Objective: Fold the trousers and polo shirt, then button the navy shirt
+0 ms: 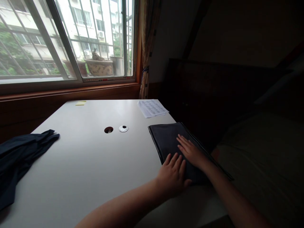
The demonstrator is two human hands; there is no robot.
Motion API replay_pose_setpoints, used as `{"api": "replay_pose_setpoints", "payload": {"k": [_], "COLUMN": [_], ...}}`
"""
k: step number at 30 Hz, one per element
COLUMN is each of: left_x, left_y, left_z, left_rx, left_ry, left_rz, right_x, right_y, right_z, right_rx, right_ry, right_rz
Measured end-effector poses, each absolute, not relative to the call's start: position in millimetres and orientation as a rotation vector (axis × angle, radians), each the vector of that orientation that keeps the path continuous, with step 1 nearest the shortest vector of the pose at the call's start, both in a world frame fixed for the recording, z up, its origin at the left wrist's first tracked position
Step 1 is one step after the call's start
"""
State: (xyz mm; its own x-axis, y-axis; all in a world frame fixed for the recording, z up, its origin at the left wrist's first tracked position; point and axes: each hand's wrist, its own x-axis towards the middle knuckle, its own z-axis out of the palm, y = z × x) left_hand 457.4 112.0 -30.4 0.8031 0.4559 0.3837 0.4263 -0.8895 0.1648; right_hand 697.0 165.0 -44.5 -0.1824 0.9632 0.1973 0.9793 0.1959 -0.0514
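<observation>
Two bare hands are resting palm down on a flat, dark folded item (163, 134), which is lying on the right-hand side of a white table (87, 164), along its edge. The left hand (173, 172) is lying open across the near part of the item, its fingers extended and slightly parted, its thumb pointing off to the right. The right hand (190, 152) is reaching a little farther forward, lying flat with its fingers stretched out and only narrow gaps showing between them. Neither hand is pinching anything. Layered edges are showing along the item's sides, though the dim light is making its material hard to tell.

Beyond the item, printed sheets (152, 108) are lying at the table's far right corner, while a yellow slip of paper (80, 103) is sitting near the far left corner. A round hole (108, 129) and a silvery disc (122, 129) are appearing side by side near the middle of the tabletop. Dark blue cloth (23, 153) is lying crumpled at the left edge. Daylight is coming through a sliding window (67, 41), where a patterned planter (99, 67) is standing outside the glass and a gathered curtain (147, 47) is hanging to the right.
</observation>
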Motion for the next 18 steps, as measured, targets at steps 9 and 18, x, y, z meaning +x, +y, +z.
{"api": "replay_pose_setpoints", "payload": {"k": [9, 18], "left_x": [425.8, 372.9], "left_y": [92.9, 72.7], "left_z": [-36.4, -39.8], "left_rx": [2.91, 2.751], "left_ry": [0.626, 0.438], "left_rz": [0.612, 0.361], "right_x": [731.5, 745.7], "right_y": [101.9, 108.8], "right_z": [-51.0, -22.2], "right_rx": [-2.155, -2.239], "right_ry": [-2.174, -1.899], "right_rz": [-0.258, -0.314]}}
